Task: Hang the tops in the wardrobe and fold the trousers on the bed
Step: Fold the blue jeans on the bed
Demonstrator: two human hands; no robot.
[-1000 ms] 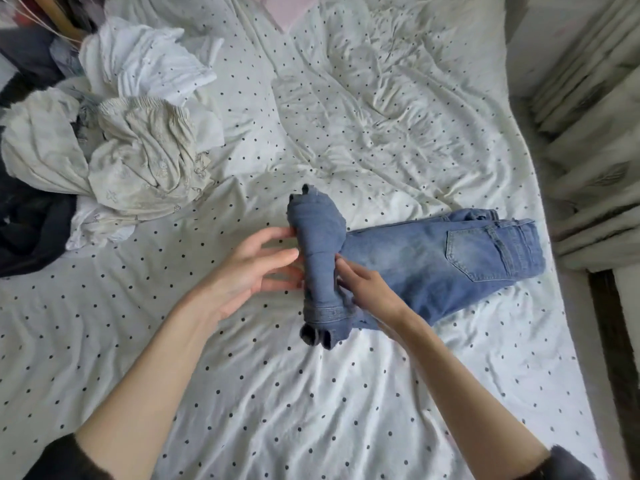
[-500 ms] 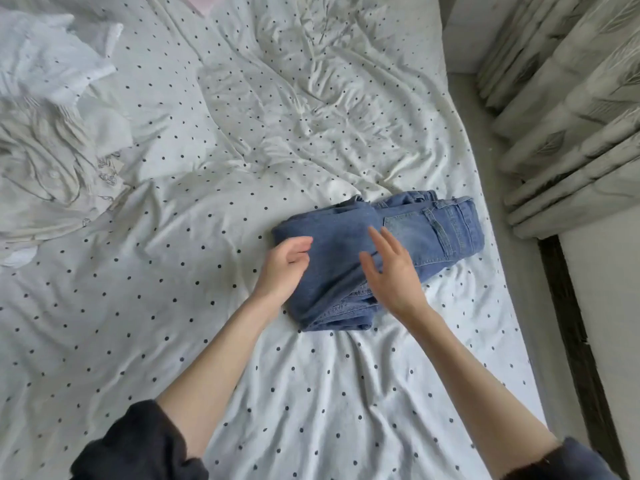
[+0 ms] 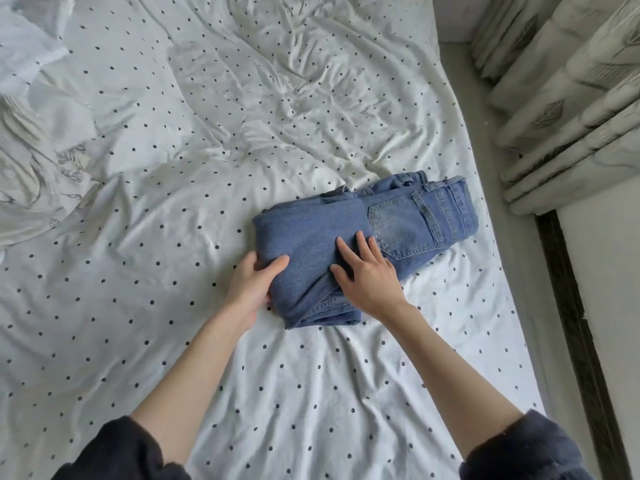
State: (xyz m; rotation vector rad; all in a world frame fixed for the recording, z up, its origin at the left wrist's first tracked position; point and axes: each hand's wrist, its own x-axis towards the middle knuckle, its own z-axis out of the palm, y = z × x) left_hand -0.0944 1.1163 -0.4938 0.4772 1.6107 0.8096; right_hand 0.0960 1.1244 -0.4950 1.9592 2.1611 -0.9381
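Folded jeans point(image 3: 318, 237), waistband rightward, long axis left-right; left hand point(image 3: 254, 280) gripping corner, right hand point(image 3: 369, 277) flat atop.

Domestic bedroom. A bed point(image 3: 242, 393) fills most of the view, covered by a rumpled white sheet point(image 3: 294, 109) with small dark dots. Loose pale clothes point(image 3: 31, 150) are heaped at the far left. Pleated patterned curtains point(image 3: 571, 98) hang on the far right, over a strip of floor point(image 3: 491, 161) beside the bed.
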